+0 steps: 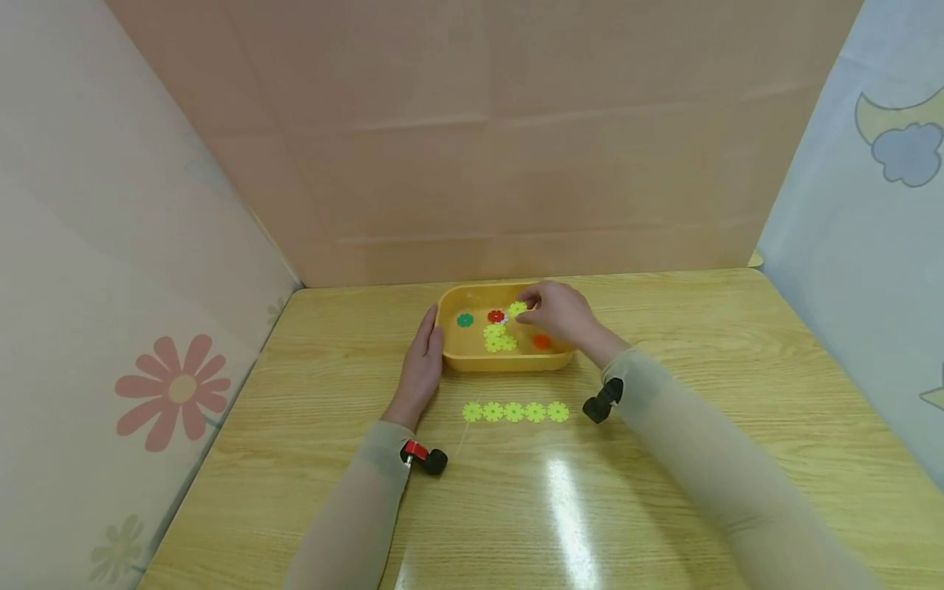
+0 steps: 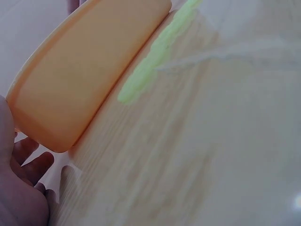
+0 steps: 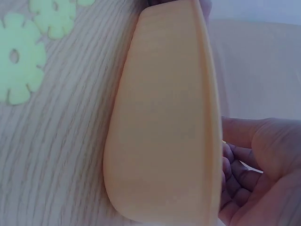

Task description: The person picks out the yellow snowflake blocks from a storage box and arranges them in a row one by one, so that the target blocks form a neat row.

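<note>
Here's the right hand, grip pinching a yellow flower above the orange tray; the left hand rests unclosed against its end, probably steadying it. Five yellow flowers line the table, apparently matched by colour.

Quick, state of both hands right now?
Left hand: open, resting against the left end of the tray.
Right hand: closed, pinching a yellow flower-shaped piece over the tray.

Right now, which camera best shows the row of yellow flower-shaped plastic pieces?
The head view: all five pieces show separately. The left wrist view blurs them into a slanted streak; the right wrist view catches only some.
</note>
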`<state>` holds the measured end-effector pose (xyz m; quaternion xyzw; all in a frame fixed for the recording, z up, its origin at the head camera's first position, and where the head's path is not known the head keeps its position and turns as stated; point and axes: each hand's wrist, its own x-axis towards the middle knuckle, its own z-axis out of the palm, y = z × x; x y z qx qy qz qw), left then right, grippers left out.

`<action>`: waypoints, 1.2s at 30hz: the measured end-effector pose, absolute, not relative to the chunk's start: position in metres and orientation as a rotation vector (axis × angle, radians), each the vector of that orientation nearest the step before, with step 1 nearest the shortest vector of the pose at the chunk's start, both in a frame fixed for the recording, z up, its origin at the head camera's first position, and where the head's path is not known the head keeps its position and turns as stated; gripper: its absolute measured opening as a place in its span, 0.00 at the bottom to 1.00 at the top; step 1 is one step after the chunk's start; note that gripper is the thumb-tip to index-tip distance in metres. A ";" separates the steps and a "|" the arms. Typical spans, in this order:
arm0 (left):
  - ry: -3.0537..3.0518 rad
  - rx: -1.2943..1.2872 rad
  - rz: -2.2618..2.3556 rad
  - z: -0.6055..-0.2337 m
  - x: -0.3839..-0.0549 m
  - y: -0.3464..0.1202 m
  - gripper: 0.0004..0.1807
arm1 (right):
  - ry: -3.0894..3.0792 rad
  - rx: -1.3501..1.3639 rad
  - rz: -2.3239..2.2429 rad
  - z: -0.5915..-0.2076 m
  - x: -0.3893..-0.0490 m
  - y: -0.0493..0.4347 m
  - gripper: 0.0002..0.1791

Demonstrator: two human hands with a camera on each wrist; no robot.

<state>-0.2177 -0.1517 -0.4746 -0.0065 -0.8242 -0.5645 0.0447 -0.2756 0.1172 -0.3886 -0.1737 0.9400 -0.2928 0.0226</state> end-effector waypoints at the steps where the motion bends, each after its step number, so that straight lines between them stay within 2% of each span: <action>1: -2.520 -0.020 -1.721 -0.475 -0.218 -0.152 0.34 | 2.905 -0.540 -0.922 -0.386 -0.273 0.119 0.20; 18: -2.534 -0.009 -1.710 -0.475 -0.220 -0.151 0.34 | 2.878 -0.618 -1.113 -0.374 -0.224 0.155 0.22; 36: -2.523 -0.042 -1.723 -0.475 -0.221 -0.151 0.34 | 2.896 -0.673 -1.149 -0.381 -0.179 0.191 0.17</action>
